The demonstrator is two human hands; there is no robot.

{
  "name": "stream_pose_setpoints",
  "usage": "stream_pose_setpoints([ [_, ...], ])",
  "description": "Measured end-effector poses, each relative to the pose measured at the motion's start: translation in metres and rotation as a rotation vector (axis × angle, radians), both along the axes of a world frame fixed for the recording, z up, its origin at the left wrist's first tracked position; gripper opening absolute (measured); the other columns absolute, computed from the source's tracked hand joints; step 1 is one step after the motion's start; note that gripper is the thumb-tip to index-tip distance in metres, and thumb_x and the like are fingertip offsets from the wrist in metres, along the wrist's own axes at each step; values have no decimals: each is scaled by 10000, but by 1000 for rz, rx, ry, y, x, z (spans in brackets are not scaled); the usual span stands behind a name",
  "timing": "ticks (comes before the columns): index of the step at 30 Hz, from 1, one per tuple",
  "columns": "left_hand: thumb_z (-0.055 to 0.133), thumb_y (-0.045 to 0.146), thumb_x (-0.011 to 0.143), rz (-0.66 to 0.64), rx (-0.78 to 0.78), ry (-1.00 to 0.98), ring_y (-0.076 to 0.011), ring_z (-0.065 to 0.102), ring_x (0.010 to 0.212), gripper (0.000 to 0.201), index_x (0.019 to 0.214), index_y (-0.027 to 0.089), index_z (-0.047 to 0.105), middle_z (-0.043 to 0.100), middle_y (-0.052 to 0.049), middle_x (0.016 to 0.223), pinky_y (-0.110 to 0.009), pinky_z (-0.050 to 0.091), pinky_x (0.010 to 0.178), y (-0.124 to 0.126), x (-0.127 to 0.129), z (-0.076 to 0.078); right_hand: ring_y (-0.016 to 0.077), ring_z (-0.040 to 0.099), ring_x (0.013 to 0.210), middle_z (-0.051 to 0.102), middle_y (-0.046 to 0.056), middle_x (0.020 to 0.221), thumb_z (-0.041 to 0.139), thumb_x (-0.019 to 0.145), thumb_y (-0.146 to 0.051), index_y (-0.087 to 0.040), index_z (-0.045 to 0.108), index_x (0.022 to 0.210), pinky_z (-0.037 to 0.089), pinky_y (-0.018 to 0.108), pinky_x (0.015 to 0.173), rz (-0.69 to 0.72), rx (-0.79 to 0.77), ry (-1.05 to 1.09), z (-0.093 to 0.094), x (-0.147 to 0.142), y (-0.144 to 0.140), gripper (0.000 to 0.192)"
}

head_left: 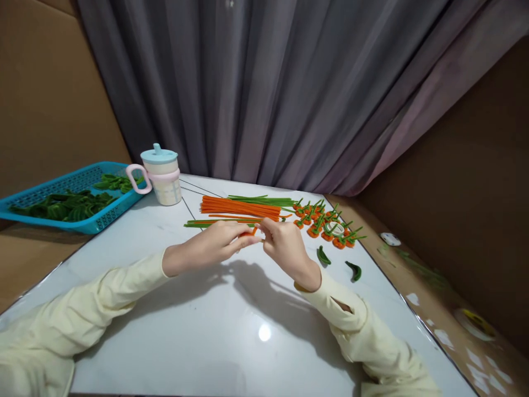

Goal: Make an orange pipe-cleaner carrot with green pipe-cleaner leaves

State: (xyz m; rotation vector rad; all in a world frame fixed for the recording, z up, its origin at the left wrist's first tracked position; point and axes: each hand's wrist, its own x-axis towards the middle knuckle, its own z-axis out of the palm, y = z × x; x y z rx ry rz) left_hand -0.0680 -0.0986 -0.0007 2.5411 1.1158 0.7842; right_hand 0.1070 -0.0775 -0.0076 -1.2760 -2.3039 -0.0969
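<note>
A: Both hands meet mid-tabletop — what do they hold?

B: Left hand (215,242) and right hand (281,242) each pinch one short orange pipe cleaner (250,232) between fingertips (mostly hidden). Keep grips close together, I judge — bends stay tight. Finished carrots (326,223) lie toward the far right edge.

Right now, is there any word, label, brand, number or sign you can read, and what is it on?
None readable.
The cup shows only a faint pattern, too blurred to tell as text.
The blue basket, orange stems and both hands carry no lettering.
</note>
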Motion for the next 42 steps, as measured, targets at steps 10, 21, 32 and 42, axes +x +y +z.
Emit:
stream_pose_setpoints([
  [10, 336, 228, 963, -166, 439, -7, -147, 425, 606, 271, 759, 164, 503, 507, -22, 648, -248, 381, 565, -5, -3, -7, 96, 453, 472, 516, -21, 444, 473, 830, -107, -165, 508, 536, 282, 210, 526, 245, -335, 44, 37, 15, -4, 301],
  [21, 454, 104, 881, -132, 791, -231, -160, 412, 609, 111, 890, 170, 543, 584, -44, 647, -295, 385, 570, -8, -6, -9, 65, 377, 419, 479, -46, 450, 508, 854, -338, -142, 566, 632, 260, 200, 453, 543, -977, 505, 27, 4, -6, 302],
  [32, 506, 71, 839, 87, 858, -259, -149, 426, 575, 121, 870, 172, 565, 569, -16, 604, -290, 370, 568, -5, -6, -5, 45, 202, 361, 521, -41, 496, 433, 889, -291, -134, 559, 804, 133, 208, 382, 597, -1214, 812, 13, -6, -13, 219],
  [42, 409, 62, 822, 210, 662, 6, -170, 421, 563, 257, 622, 160, 538, 490, -27, 540, -287, 356, 555, 23, -16, -19, 95, 431, 505, 562, -14, 567, 402, 753, -8, -152, 605, 758, 297, 206, 551, 323, -341, 139, 7, -2, -15, 249],
])
